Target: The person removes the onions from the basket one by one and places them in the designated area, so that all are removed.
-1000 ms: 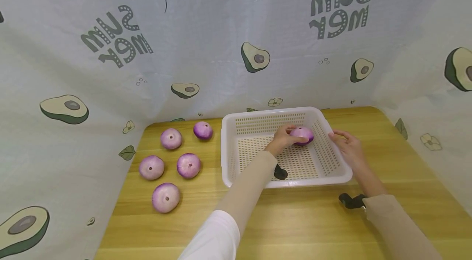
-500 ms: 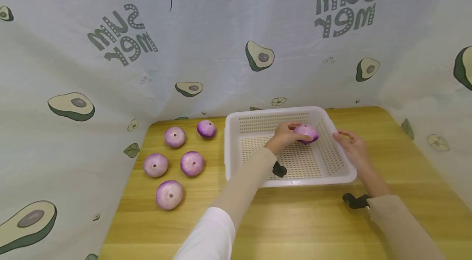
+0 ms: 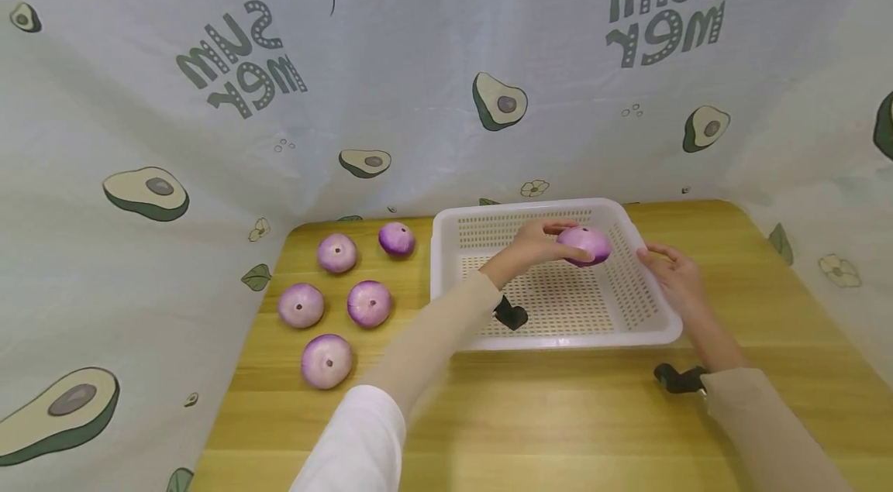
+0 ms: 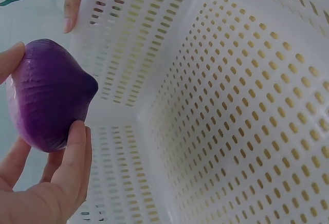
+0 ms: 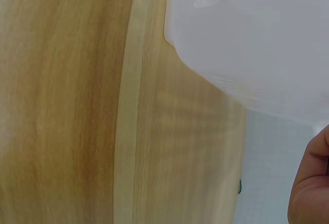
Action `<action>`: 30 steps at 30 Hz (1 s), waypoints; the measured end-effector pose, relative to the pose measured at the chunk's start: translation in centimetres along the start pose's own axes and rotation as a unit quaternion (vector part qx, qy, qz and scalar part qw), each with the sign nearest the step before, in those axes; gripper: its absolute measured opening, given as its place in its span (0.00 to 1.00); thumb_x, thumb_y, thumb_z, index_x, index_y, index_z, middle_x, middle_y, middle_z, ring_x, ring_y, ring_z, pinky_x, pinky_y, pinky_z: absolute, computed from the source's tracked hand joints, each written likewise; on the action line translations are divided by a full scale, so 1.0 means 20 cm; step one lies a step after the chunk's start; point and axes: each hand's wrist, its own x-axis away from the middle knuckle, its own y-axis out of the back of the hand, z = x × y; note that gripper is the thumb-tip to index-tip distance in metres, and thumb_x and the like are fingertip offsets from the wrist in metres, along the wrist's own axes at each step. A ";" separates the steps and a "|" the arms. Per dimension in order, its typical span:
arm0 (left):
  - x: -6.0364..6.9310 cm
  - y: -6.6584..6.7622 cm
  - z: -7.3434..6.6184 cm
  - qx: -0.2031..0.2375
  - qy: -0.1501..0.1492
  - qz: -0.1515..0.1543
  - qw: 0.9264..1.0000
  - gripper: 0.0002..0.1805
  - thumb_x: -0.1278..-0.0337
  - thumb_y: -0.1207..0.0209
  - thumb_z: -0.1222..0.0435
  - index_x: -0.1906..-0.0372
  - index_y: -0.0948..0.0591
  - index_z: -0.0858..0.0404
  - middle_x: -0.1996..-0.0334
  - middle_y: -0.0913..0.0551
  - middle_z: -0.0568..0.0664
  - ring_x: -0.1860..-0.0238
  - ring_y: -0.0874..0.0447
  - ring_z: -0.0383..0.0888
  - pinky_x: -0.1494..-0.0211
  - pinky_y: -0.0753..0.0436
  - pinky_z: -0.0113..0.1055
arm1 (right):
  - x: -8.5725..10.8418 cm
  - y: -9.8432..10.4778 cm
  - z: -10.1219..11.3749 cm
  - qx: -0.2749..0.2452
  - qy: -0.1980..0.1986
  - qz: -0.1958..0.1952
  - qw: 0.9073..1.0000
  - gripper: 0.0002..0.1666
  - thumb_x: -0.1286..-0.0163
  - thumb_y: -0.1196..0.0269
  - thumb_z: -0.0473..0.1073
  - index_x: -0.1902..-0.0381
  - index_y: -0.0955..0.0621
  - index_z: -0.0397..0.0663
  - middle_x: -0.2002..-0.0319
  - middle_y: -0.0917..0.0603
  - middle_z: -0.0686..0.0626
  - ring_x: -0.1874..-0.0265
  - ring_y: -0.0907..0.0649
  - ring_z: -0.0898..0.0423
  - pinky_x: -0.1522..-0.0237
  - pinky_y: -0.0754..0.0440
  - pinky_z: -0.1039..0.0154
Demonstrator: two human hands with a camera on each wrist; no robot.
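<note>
My left hand (image 3: 536,246) pinches a purple onion (image 3: 584,246) between thumb and fingers, over the right part of a white plastic basket (image 3: 558,341). In the left wrist view the onion (image 4: 49,95) shows its dark pointed end, with the fingers (image 4: 77,152) around its lower side and the basket's slotted floor (image 4: 247,106) beyond. My right hand (image 3: 673,275) grips the basket's right rim. Only part of that right hand (image 5: 313,183) shows at the edge of the right wrist view, beside the basket's pale outer wall (image 5: 247,39).
Several purple onions, one of them a front onion (image 3: 327,361), lie on the wooden table (image 3: 530,422) left of the basket. A cloth printed with avocados (image 3: 500,101) hangs behind and at both sides. Black wrist-mounted pieces (image 3: 511,314) show by both sleeves.
The head view has shifted slightly, moving everything a little rightward. My left hand has raised the onion slightly, and its forearm has swung left. My right hand stays on the rim.
</note>
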 end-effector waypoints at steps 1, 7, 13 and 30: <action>0.01 0.02 -0.01 -0.012 -0.003 0.001 1.000 0.28 0.63 0.19 0.61 0.49 0.13 0.48 0.52 0.18 0.40 0.54 0.22 0.36 0.54 0.19 0.32 | 0.00 0.00 0.00 -0.003 0.001 -0.001 1.000 0.06 0.24 0.40 0.45 0.53 0.24 0.64 0.71 0.13 0.59 0.74 0.13 0.61 0.73 0.14 0.65; 0.07 0.14 -0.06 -0.023 -0.035 0.007 0.999 0.30 0.65 0.18 0.58 0.48 0.13 0.45 0.52 0.17 0.38 0.48 0.24 0.37 0.52 0.20 0.34 | -0.02 0.03 -0.03 0.008 0.006 -0.008 1.000 0.06 0.25 0.39 0.47 0.54 0.24 0.67 0.71 0.13 0.61 0.74 0.13 0.62 0.74 0.15 0.66; 0.15 0.25 -0.08 -0.008 -0.064 0.003 0.998 0.32 0.66 0.18 0.59 0.47 0.14 0.45 0.50 0.18 0.36 0.44 0.26 0.37 0.51 0.19 0.33 | -0.02 0.03 -0.04 0.028 0.004 -0.010 1.000 0.07 0.27 0.38 0.50 0.54 0.24 0.68 0.70 0.13 0.62 0.73 0.13 0.62 0.74 0.15 0.66; 0.38 0.59 -0.11 0.033 -0.098 -0.008 0.995 0.33 0.58 0.21 0.64 0.41 0.17 0.49 0.47 0.18 0.39 0.52 0.16 0.49 0.51 0.16 0.38 | -0.04 0.03 -0.04 0.023 0.002 -0.004 1.000 0.07 0.26 0.38 0.50 0.53 0.24 0.68 0.70 0.14 0.61 0.73 0.14 0.63 0.74 0.15 0.67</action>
